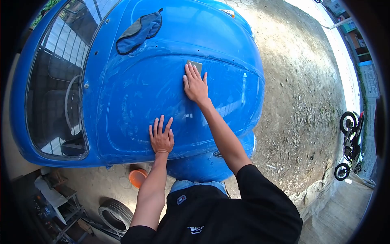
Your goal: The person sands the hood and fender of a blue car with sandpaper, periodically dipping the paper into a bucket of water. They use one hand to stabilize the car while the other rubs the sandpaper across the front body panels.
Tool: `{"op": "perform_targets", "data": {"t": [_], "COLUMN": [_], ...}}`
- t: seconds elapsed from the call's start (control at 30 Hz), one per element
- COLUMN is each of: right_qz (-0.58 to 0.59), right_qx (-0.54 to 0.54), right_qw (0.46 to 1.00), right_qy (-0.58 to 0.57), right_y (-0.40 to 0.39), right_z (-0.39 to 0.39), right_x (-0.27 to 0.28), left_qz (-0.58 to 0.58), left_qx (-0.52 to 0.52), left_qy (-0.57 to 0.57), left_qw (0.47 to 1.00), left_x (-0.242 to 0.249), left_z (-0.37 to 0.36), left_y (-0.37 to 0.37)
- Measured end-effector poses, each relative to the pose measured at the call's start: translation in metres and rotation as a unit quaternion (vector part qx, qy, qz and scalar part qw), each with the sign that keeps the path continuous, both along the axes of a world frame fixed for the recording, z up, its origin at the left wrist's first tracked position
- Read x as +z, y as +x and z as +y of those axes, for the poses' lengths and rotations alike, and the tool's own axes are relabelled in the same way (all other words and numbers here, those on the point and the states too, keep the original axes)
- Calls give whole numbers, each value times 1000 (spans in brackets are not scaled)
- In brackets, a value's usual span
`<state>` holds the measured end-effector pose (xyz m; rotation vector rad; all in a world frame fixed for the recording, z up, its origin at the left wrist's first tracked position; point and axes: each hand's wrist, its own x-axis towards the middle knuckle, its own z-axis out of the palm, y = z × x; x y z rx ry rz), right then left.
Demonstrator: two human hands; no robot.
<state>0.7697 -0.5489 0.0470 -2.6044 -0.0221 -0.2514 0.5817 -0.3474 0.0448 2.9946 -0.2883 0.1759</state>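
Observation:
Under the fingers of my right hand [196, 86] lies a greyish rectangular piece of sandpaper [198, 65], pressed flat on the blue car hood [142, 93]; its far edge shows past the fingertips, the rest is covered. My left hand [162, 138] rests palm down on the near side of the hood with its fingers spread, holding nothing. Whitish smears and streaks mark the paint around both hands. A blue and grey cloth [142, 34] lies crumpled on the hood's far side, near the windshield.
The windshield [59, 81] is at the left, with a steering wheel behind it. Below the car are an orange bowl [138, 177], a tire [115, 215] and a cluttered metal rack [61, 203]. Gravelly ground [300, 97] stretches right toward a parked motorcycle [351, 144].

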Motion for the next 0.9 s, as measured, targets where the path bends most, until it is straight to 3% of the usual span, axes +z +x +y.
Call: {"op": "perform_targets", "data": {"t": [0.13,0.2,0.37,0.47,0.57,0.7,0.8,0.9], "right_qz": [-26,-35,159,133,30,-16,-21,17], "right_qx": [2,13,76,92,76,-36,-46,16], "right_qw": [1000,999,984,987,997,999,999,1000], "right_qy": [4,-2,33,2,-6,4,9,12], "right_y": [14,-50,-263,-239,-113,27,28,-79], "right_z": [0,12,39,40,37,32,35,49], "right_x": [-1,-1,-6,-14,1,-2,0,-3], "left_qz": [18,15,24,30,26,20,28,30], "left_qx": [3,2,18,19,24,20,21,22], "left_qy": [-9,-5,-7,-6,-7,-9,-15,-26], "left_qw": [1000,1000,1000,999,999,1000,999,999], "left_x": [6,5,-4,-4,-4,-4,-6,-4], "left_z": [-2,-1,0,2,1,1,1,2], "left_y": [-5,-1,-5,-2,-2,0,-6,0]}}
